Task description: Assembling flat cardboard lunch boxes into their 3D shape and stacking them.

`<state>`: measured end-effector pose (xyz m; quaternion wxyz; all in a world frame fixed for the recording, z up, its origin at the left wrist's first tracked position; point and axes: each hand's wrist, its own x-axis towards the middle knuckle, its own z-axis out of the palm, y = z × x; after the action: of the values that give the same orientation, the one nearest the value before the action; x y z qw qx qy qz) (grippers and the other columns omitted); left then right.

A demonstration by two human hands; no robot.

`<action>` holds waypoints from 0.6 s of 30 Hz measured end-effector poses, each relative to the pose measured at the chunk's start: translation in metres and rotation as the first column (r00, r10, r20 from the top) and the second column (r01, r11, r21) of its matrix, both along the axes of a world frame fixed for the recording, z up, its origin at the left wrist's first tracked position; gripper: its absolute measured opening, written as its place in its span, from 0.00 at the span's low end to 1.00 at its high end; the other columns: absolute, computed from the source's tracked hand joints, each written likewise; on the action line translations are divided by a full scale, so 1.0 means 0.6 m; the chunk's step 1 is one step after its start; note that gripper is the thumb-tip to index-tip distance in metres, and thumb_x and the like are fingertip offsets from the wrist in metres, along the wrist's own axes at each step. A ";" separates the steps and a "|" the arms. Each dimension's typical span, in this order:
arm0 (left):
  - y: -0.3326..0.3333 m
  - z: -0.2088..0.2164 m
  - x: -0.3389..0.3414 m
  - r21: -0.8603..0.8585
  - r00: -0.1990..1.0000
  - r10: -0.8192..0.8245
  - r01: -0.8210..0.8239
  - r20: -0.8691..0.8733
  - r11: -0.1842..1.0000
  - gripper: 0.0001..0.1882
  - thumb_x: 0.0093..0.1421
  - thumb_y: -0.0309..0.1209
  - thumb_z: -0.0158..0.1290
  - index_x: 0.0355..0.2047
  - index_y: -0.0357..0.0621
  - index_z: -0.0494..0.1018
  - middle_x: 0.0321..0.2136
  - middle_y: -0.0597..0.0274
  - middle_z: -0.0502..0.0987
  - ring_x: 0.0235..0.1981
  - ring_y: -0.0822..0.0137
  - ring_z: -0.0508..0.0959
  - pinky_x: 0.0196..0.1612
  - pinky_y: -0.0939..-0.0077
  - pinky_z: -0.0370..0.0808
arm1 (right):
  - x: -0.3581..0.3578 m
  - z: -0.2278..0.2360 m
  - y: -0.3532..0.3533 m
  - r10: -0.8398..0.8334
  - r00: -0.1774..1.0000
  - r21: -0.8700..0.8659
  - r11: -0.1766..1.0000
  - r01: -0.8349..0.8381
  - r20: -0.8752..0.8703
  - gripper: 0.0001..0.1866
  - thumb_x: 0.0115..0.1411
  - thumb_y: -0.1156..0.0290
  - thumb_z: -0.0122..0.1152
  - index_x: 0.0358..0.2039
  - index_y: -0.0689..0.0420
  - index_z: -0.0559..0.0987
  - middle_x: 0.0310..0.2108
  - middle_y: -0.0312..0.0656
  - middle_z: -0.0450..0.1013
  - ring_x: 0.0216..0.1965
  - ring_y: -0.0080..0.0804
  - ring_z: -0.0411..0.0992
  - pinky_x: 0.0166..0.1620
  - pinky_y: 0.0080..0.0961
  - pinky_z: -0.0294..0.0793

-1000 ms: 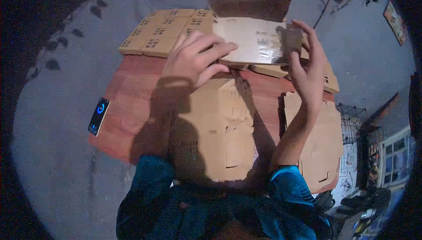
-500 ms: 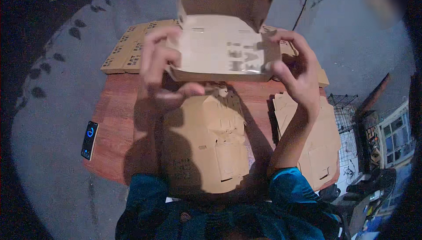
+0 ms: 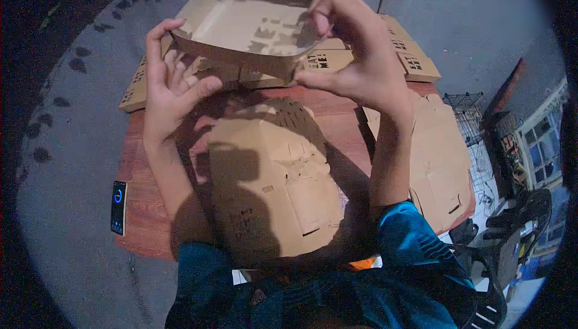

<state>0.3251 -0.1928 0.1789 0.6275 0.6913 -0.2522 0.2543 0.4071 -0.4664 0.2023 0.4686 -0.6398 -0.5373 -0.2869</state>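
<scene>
A brown cardboard box [image 3: 238,25] with its lid raised hangs in the air above the far side of the table, dark printing inside its tray. My left hand [image 3: 168,91] is at its left corner, the index finger on the edge and the thumb lower down, off the wall. At the right corner, my right hand [image 3: 370,58] grips the box, fingers on the upper edge and thumb against the front. Below and nearer me lies a pile of flat cardboard blanks [image 3: 253,175]. The lid's top is cut off by the frame.
Several closed cardboard boxes [image 3: 415,64] line the far edge of the reddish wooden table [image 3: 141,172]. More flat blanks [image 3: 442,148] lie at the right. A phone [image 3: 119,207] rests by the left edge. A wire rack [image 3: 465,103] stands beyond the table's right side.
Both hands have carried the box left and slightly up, and it is now tilted, its right side lower. My right hand has shifted its fingers on the corner. The view has also moved a little.
</scene>
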 end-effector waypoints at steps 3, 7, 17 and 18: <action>-0.009 0.005 0.004 0.001 0.984 0.117 -0.118 0.132 0.993 0.46 0.47 0.22 0.70 0.63 0.48 0.56 0.63 0.51 0.62 0.62 0.61 0.66 0.63 0.65 0.70 | -0.008 0.002 0.000 -0.095 0.993 -0.084 0.991 0.101 0.064 0.28 0.38 0.75 0.80 0.34 0.59 0.67 0.35 0.34 0.59 0.37 0.20 0.62 0.44 0.14 0.70; -0.018 0.015 -0.009 0.028 0.952 0.099 -0.112 0.290 0.993 0.48 0.45 0.22 0.71 0.63 0.48 0.56 0.60 0.57 0.63 0.62 0.63 0.66 0.63 0.66 0.70 | -0.014 0.005 -0.002 -0.046 0.995 -0.037 0.998 0.049 0.091 0.25 0.35 0.72 0.75 0.28 0.57 0.66 0.29 0.38 0.61 0.31 0.31 0.64 0.34 0.27 0.70; 0.007 0.022 -0.047 0.344 0.896 0.335 -0.425 0.291 0.837 0.39 0.47 0.37 0.70 0.58 0.40 0.67 0.59 0.57 0.70 0.58 0.68 0.69 0.61 0.71 0.66 | -0.012 0.024 -0.033 0.202 0.976 -0.154 0.970 -0.187 0.084 0.29 0.40 0.67 0.81 0.33 0.55 0.66 0.37 0.37 0.57 0.44 0.31 0.60 0.54 0.27 0.58; 0.007 0.022 -0.050 0.321 0.886 0.346 -0.439 0.308 0.839 0.37 0.46 0.35 0.70 0.56 0.40 0.68 0.55 0.58 0.72 0.55 0.68 0.71 0.58 0.72 0.68 | -0.010 0.021 -0.031 0.201 0.974 -0.150 0.971 -0.185 0.102 0.29 0.40 0.66 0.80 0.34 0.56 0.66 0.38 0.37 0.57 0.44 0.31 0.60 0.54 0.28 0.58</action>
<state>0.2951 -0.1885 0.1918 0.3797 0.8016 -0.2218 0.4051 0.4011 -0.4848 0.2149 0.4161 -0.5978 -0.6423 -0.2386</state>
